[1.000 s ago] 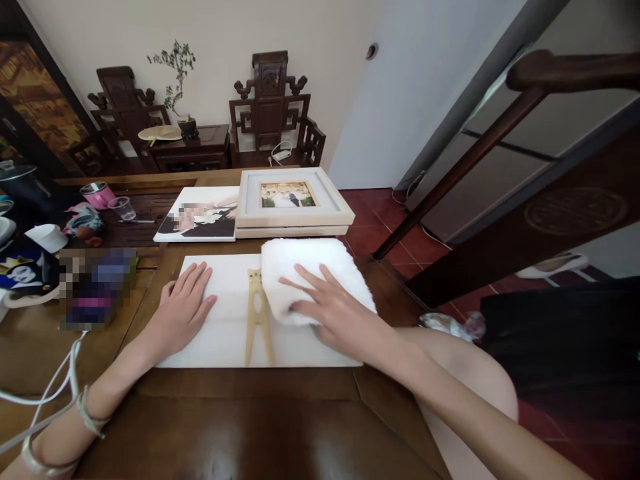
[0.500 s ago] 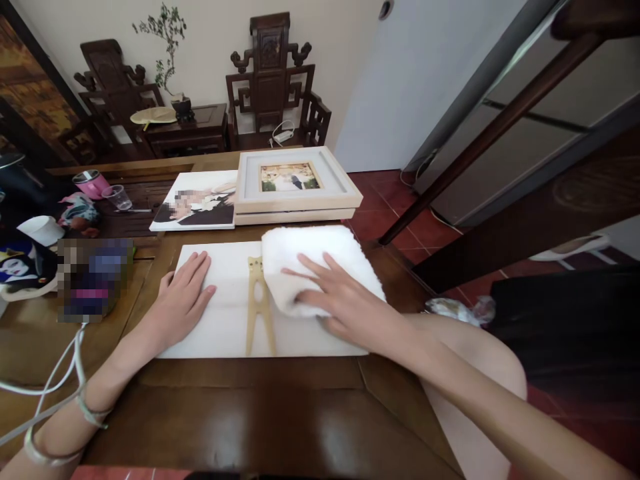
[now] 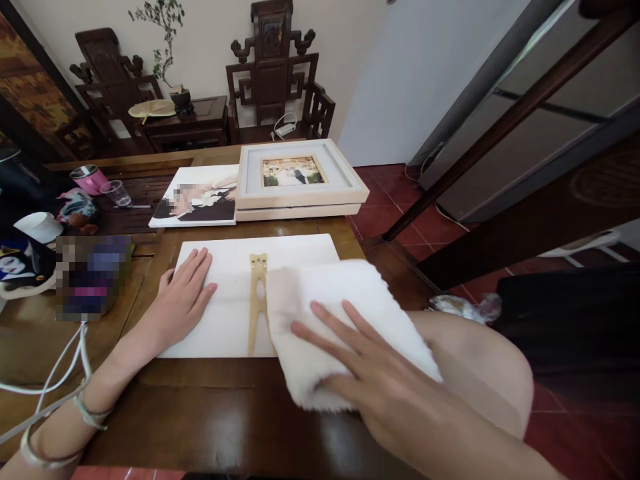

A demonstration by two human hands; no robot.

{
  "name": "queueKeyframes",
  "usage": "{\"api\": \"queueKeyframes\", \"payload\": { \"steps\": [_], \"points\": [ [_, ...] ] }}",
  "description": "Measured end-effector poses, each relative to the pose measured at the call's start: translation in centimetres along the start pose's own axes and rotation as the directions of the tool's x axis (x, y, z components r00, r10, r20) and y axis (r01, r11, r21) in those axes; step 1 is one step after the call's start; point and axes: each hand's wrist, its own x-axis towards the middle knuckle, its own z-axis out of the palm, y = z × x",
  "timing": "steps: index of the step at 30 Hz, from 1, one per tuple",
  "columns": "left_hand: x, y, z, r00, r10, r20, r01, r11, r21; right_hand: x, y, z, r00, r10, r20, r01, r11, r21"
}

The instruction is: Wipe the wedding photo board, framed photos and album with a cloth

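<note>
My left hand (image 3: pixel 185 297) lies flat with its fingers out on the left side of a white board (image 3: pixel 227 320), which looks like the back of a picture panel. Down the board's middle runs a pale wooden easel stand (image 3: pixel 259 277) with a hinge at its top. A fluffy white cloth (image 3: pixel 350 283) is under my right hand (image 3: pixel 385 367), whose fingers spread over it while the thumb seems tucked at its near fold. The cloth covers the board's near right part and part of the stand, hanging past the near edge.
Behind the board lie a photo panel (image 3: pixel 200 207) and stacked pale frames (image 3: pixel 303 206) with a picture. To the left are a phone (image 3: pixel 93 277) with white cables, a pink mug (image 3: pixel 90 179) and a clear cup (image 3: pixel 117 193). My knee (image 3: pixel 480 367) is at the right.
My right hand has drawn the white cloth toward me and to the right, baring the board's far right corner. My left hand keeps its place on the board.
</note>
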Motion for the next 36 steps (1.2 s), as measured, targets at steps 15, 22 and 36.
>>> {"api": "queueKeyframes", "payload": {
  "steps": [15, 22, 36],
  "points": [
    [0.5, 0.7, 0.0, 1.0, 0.002, 0.0, -0.002, 1.0, 0.022, 7.5, 8.4, -0.9, 0.998, 0.056, -0.03, -0.059, 0.995, -0.08],
    [0.8, 1.0, -0.1, 0.999, -0.014, -0.031, 0.014, 1.0, -0.017, 4.4, 5.7, -0.2, 0.997, 0.046, -0.06, -0.051, 0.995, -0.081],
    [0.9, 0.2, 0.0, 1.0, 0.016, 0.008, -0.016, 1.0, -0.012, 2.6, 5.6, -1.0, 1.0, 0.005, -0.031, -0.004, 0.999, 0.033]
  ]
}}
